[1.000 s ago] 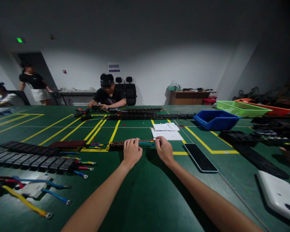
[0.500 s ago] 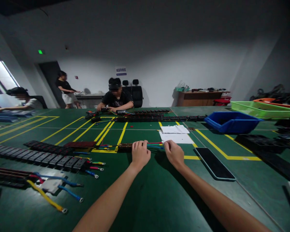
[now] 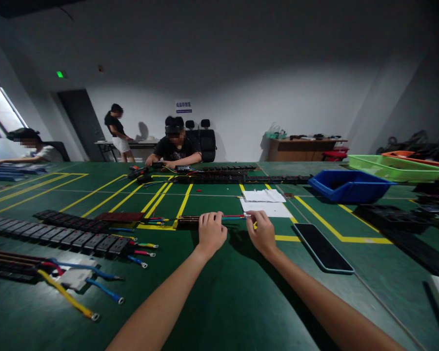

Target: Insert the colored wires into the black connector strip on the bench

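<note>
My left hand (image 3: 211,234) is closed over the right end of a dark strip with copper-coloured bars (image 3: 188,220) lying on the green table. Red and blue wires (image 3: 233,216) run from under that hand toward the right. At their far end, my right hand (image 3: 260,231) pinches the wire ends, with a small pale tip showing by the fingers. Part of the strip is covered by my left hand. To the left lie more black strips (image 3: 91,241), whose yellow, red and blue leads end in ring terminals (image 3: 95,317).
A phone (image 3: 324,247) lies right of my right hand, and white paper sheets (image 3: 267,202) lie beyond it. A blue bin (image 3: 351,187) and a green basket (image 3: 395,168) stand at the right. Across the table a person (image 3: 175,146) works beside long black strips (image 3: 237,178).
The fingers of my right hand have shifted and opened slightly around the wire ends. My left hand stays on the strip. The standing person in the background has moved right.
</note>
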A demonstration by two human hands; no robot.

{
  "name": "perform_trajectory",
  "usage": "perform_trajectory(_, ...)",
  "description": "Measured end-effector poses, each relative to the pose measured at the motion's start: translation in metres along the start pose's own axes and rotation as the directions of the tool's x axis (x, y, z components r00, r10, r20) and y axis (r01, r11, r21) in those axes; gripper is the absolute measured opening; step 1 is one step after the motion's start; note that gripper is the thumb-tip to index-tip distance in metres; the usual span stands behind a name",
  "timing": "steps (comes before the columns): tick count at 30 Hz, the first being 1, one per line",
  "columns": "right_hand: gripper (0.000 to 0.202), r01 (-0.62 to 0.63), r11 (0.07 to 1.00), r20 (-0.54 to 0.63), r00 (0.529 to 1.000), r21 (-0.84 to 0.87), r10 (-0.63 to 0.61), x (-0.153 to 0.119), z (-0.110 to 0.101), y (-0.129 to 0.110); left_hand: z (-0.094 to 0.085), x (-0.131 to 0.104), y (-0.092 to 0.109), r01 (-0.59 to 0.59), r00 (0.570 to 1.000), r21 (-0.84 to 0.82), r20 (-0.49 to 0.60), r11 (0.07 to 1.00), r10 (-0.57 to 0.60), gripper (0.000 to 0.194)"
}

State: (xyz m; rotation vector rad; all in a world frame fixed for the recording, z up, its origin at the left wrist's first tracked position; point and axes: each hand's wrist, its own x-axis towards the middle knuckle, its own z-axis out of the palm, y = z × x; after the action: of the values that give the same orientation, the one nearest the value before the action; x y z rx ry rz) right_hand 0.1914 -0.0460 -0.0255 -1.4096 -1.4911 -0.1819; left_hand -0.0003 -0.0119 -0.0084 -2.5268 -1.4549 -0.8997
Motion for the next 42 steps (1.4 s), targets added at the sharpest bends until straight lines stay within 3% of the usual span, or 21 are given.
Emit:
perform_trajectory(6, 0.024, 0.108, 0.993, -0.036, 0.994, 0.042, -0.107, -0.002, 0.000, -0.003, -0.002, 0.001, 0.002, 0.009, 1.000, 0.022, -0.004, 1.000, -0.009, 0.030)
perform_trajectory(17, 0.032, 0.207, 0.978, 0.037, 0.977, 0.033, -0.208, -0.005, -0.008, -0.013, -0.003, 0.001, 0.002, -0.008, 1.000, 0.025, 0.000, 1.000, 0.008, 0.030)
perform_trajectory(25, 0.030, 0.102, 0.995, 0.050, 0.993, 0.012, -0.102, -0.004, -0.005, -0.010, -0.003, 0.002, 0.002, -0.002, 1.000, 0.021, -0.007, 1.000, 0.002, 0.029)
perform_trajectory(37, 0.037, 0.202, 0.979, 0.097, 0.974, 0.033, -0.204, -0.006, -0.010, -0.015, -0.004, 0.002, 0.002, -0.004, 1.000, 0.035, 0.007, 0.999, 0.004, 0.031)
perform_trajectory(42, 0.035, 0.103, 0.995, 0.080, 0.992, -0.016, -0.102, -0.003, -0.006, -0.010, -0.004, 0.002, 0.002, -0.004, 1.000, 0.023, -0.007, 1.000, 0.004, 0.029)
